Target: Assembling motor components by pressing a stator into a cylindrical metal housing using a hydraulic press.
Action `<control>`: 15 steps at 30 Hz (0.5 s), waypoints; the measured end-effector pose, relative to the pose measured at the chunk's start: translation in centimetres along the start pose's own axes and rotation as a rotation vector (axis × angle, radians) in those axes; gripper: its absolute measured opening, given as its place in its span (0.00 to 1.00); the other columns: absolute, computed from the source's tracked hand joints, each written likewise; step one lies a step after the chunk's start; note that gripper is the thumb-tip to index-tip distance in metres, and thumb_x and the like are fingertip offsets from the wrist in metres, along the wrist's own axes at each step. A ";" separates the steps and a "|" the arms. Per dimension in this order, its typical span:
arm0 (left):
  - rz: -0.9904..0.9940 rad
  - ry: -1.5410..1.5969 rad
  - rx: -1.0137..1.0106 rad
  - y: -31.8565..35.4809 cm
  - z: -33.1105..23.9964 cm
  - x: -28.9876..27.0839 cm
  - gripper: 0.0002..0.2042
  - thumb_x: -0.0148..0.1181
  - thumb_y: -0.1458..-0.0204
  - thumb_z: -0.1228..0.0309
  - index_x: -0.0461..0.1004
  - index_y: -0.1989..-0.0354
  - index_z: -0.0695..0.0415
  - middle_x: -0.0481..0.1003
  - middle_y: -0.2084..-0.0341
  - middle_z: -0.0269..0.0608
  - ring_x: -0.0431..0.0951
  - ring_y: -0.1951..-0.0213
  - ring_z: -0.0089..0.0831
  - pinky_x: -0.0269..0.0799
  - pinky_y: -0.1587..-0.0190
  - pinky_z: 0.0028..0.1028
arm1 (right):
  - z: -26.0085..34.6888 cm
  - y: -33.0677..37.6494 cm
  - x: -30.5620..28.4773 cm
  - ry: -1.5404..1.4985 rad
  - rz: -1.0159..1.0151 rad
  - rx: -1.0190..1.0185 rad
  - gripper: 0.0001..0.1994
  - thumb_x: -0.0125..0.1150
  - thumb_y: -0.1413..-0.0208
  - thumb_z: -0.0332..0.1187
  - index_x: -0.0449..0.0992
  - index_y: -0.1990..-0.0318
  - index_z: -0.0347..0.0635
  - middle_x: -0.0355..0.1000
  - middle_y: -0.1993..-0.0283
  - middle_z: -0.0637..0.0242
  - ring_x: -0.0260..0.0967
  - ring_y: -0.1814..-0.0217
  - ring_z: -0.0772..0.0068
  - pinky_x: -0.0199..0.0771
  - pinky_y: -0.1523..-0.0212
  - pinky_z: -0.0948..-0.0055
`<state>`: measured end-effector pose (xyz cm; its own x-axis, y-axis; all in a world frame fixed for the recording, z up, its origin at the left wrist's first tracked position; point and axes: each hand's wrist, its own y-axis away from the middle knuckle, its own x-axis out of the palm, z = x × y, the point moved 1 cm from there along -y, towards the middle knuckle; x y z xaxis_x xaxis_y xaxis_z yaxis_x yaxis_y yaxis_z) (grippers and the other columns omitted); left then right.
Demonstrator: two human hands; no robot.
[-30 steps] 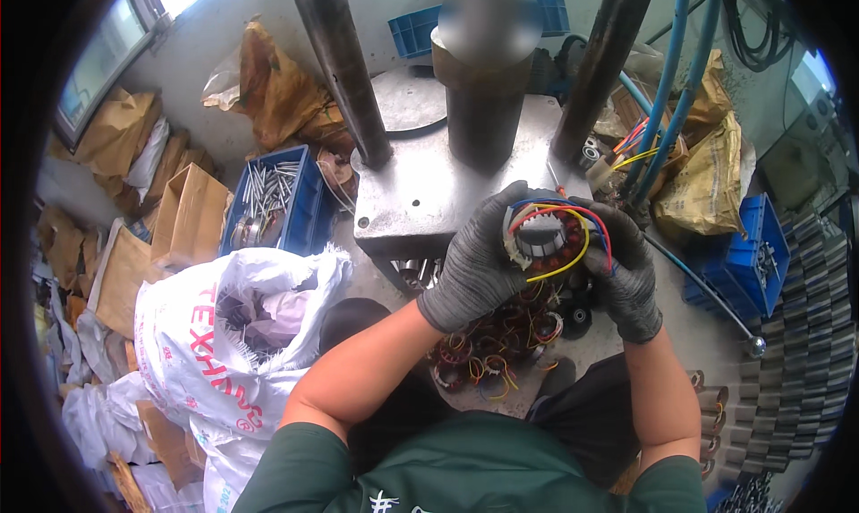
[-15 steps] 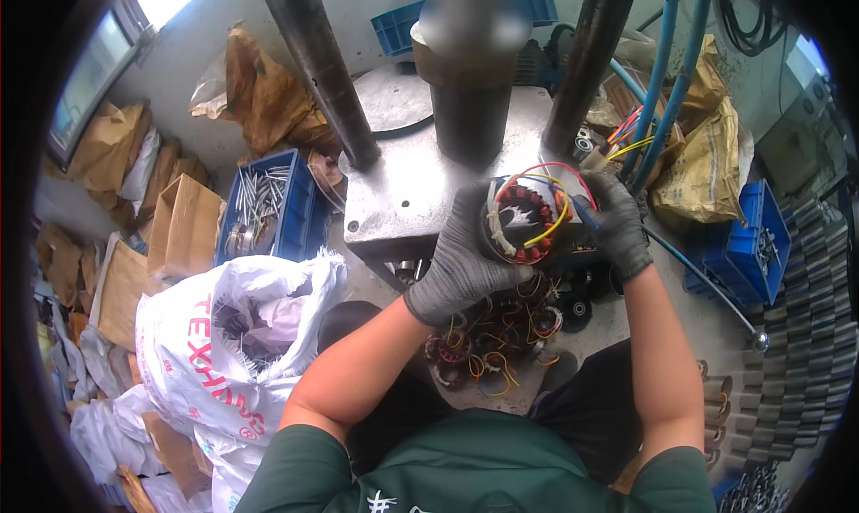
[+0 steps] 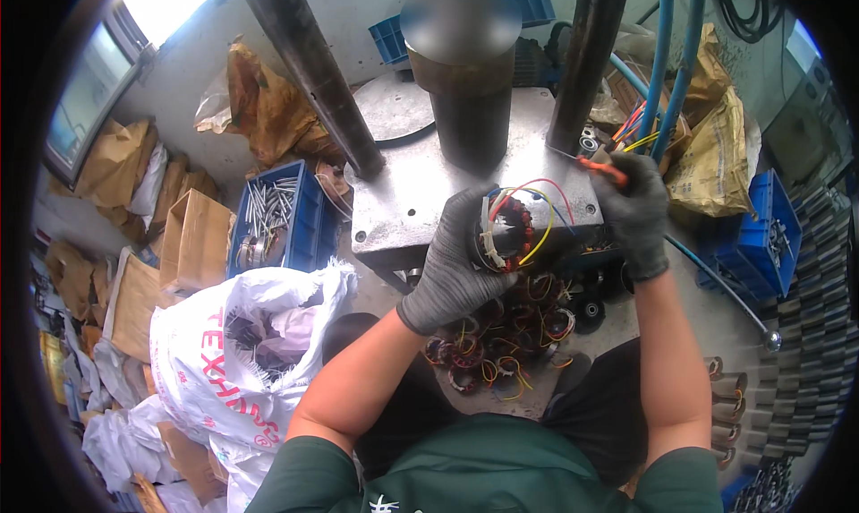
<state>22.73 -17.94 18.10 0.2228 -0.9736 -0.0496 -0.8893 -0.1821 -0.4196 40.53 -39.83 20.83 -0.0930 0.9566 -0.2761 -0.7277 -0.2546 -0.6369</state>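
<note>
Over the near edge of the press's steel plate [image 3: 398, 204], right of its middle, a wound motor ring [image 3: 526, 219] is held up, its opening turned toward the worker. Their gloved left hand [image 3: 461, 267] is clamped round its left side, thumb below. White lacing shows on the near rim, red windings inside, and red, yellow and blue leads [image 3: 548, 235] arc out to the right.

The hands are well apart. By the plate's near right corner, the gloved right hand [image 3: 633, 210] is closed round an orange-handled tool [image 3: 603, 168], its thin end pointing left over the plate's right edge; I can't make out what kind it is.

Behind these, a thick cylinder [image 3: 470, 123] stands at the plate's middle, between a left column [image 3: 313, 74] and a right column [image 3: 586, 65]. Below the near edge, between the worker's legs, more wound rings [image 3: 506, 338] lie heaped. Off the plate's left edge sits a blue crate [image 3: 310, 222] of metal rods, with a white sack [image 3: 192, 352] nearer me; dark metal cores [image 3: 769, 370] are stacked far right.
</note>
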 end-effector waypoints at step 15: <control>0.091 -0.116 0.174 -0.3 -0.4 1.0 0.50 0.72 0.66 0.83 0.57 0.28 0.53 0.69 0.39 0.44 0.73 0.37 0.39 0.69 0.33 0.39 | 9.9 5.5 -2.4 -0.568 0.199 0.098 0.13 0.60 0.36 0.23 0.70 0.46 0.37 0.78 0.52 0.59 0.78 0.53 0.71 0.81 0.50 0.70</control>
<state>23.12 -18.92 18.52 0.1982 -0.9607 -0.1943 -0.8278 -0.0578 -0.5581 30.04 -42.11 25.15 -0.5620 0.8249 0.0611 -0.7157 -0.4480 -0.5358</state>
